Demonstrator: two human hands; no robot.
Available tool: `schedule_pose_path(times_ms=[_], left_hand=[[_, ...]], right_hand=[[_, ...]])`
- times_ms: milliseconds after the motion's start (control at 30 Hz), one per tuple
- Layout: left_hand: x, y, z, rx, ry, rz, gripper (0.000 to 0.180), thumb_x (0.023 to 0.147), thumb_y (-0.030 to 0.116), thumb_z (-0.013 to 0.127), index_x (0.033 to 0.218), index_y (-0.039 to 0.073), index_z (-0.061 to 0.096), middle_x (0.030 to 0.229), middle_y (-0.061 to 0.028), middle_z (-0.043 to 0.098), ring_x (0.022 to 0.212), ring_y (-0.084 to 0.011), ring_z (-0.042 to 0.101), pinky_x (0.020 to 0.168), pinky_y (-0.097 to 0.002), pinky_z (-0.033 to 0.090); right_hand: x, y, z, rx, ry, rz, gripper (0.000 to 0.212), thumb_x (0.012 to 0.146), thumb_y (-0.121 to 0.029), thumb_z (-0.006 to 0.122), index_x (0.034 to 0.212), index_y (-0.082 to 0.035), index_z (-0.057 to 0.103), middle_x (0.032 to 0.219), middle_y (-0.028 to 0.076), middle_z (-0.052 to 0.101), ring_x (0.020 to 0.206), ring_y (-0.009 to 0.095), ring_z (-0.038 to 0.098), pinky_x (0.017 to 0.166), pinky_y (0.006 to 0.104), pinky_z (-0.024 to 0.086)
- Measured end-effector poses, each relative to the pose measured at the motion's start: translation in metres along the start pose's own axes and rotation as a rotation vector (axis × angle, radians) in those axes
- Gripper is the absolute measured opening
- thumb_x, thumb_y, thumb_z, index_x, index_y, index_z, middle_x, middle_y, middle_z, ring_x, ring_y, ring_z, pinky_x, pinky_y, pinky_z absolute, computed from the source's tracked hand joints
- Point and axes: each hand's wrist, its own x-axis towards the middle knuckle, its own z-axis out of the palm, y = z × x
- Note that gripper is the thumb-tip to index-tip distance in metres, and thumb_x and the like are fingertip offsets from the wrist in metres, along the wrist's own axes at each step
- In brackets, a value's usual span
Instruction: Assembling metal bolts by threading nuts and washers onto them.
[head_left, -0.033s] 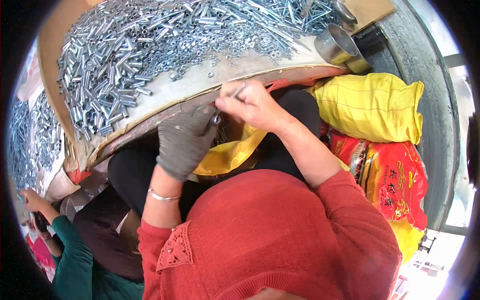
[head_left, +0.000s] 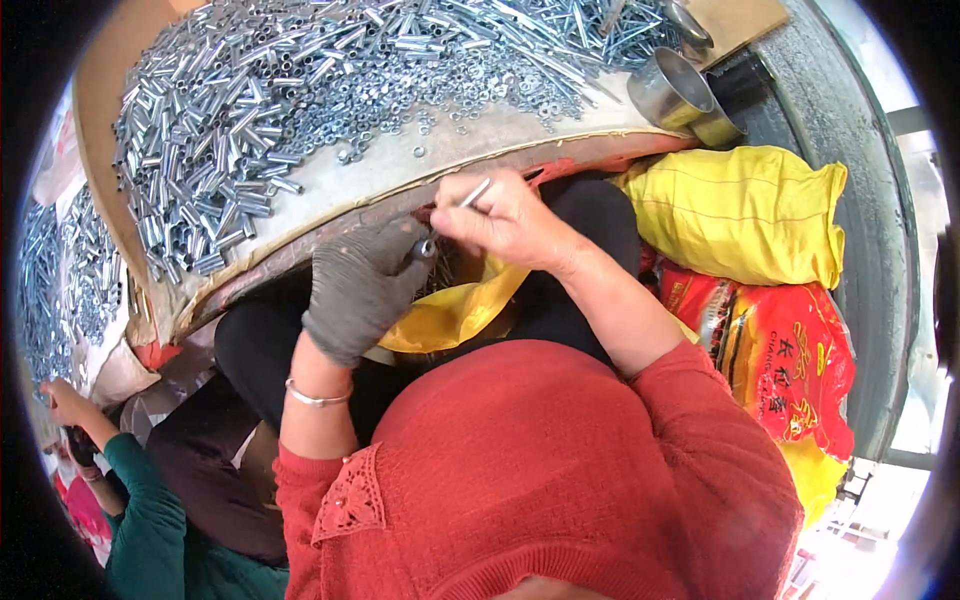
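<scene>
My left hand (head_left: 362, 275), in a dark grey glove, is closed around a metal sleeve; the sleeve's round end (head_left: 425, 248) shows beside the thumb. Close to its right, my bare right hand (head_left: 505, 218) pinches a thin metal rod (head_left: 476, 193) that sticks up between thumb and fingers. Something dark red peeks out between the two hands, too small to make out. Below them a yellow sack (head_left: 450, 315) lies open in my lap, with metal parts partly visible inside. A table (head_left: 330, 185) heaped with steel sleeves (head_left: 215, 170), small nuts (head_left: 420, 105) and long bolts (head_left: 560, 45) stands just beyond.
A metal cup (head_left: 672, 88) rests at the table's right corner. At my right, a full yellow sack (head_left: 740, 210) lies on a red printed bag (head_left: 790, 360). A co-worker in a green sleeve (head_left: 150, 490) sits at my left beside another pile of metal parts (head_left: 60, 290).
My left hand has shifted slightly left and down with the sleeve. In my right hand the rod is tilted and shows more of its length.
</scene>
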Motion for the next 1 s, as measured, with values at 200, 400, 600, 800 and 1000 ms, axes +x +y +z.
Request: schedule_pose_path(times_ms=[200, 400, 600, 800, 1000], left_hand=[[-0.003, -0.029, 0.005, -0.355, -0.438, -0.439, 0.018, 0.079, 0.020, 0.063, 0.087, 0.004, 0.066, 0.069, -0.0127, 0.063, 0.062, -0.0230, 0.062, 0.059, -0.0324, 0.047], [0.005, -0.030, 0.022, -0.794, -0.114, -0.518, 0.019, 0.082, 0.014, 0.058, 0.094, -0.001, 0.057, 0.058, -0.0061, 0.055, 0.049, -0.0137, 0.053, 0.048, -0.0277, 0.042], [0.002, -0.034, 0.024, -0.874, 0.052, -0.555, 0.019, 0.086, 0.022, 0.057, 0.086, 0.004, 0.051, 0.058, -0.0006, 0.049, 0.047, -0.0079, 0.045, 0.043, -0.0220, 0.036], [0.002, -0.034, 0.007, -1.074, 0.079, -0.659, 0.032, 0.089, 0.038, 0.055, 0.085, 0.007, 0.053, 0.065, -0.0025, 0.054, 0.044, -0.0046, 0.038, 0.037, -0.0177, 0.026], [-0.001, -0.040, 0.003, -1.364, 0.207, -0.616, 0.035, 0.092, 0.040, 0.053, 0.097, 0.006, 0.057, 0.074, 0.0006, 0.049, 0.046, -0.0033, 0.035, 0.041, -0.0174, 0.026]], right_hand=[[0.025, 0.020, -0.020, -0.139, 0.007, 0.193, 0.018, 0.087, -0.022, 0.061, 0.085, -0.004, 0.061, 0.063, -0.001, 0.056, 0.052, 0.007, 0.053, 0.047, 0.0221, 0.041], [0.079, 0.069, -0.164, -0.625, 0.872, -0.168, 0.014, 0.082, -0.016, 0.061, 0.084, -0.004, 0.065, 0.071, 0.005, 0.063, 0.058, 0.014, 0.060, 0.051, 0.0286, 0.046], [0.110, 0.066, -0.160, -1.483, 0.677, 0.012, 0.014, 0.077, -0.016, 0.058, 0.086, -0.006, 0.061, 0.093, 0.017, 0.059, 0.078, 0.035, 0.063, 0.067, 0.0465, 0.050], [0.108, 0.058, -0.156, -1.632, 0.659, -0.092, 0.014, 0.077, -0.015, 0.058, 0.086, -0.005, 0.057, 0.094, 0.016, 0.058, 0.074, 0.032, 0.064, 0.061, 0.0441, 0.051], [0.058, -0.013, -0.077, -0.810, 0.863, -0.327, 0.012, 0.081, -0.009, 0.062, 0.088, -0.003, 0.054, 0.072, 0.008, 0.060, 0.060, 0.016, 0.058, 0.057, 0.0279, 0.047]])
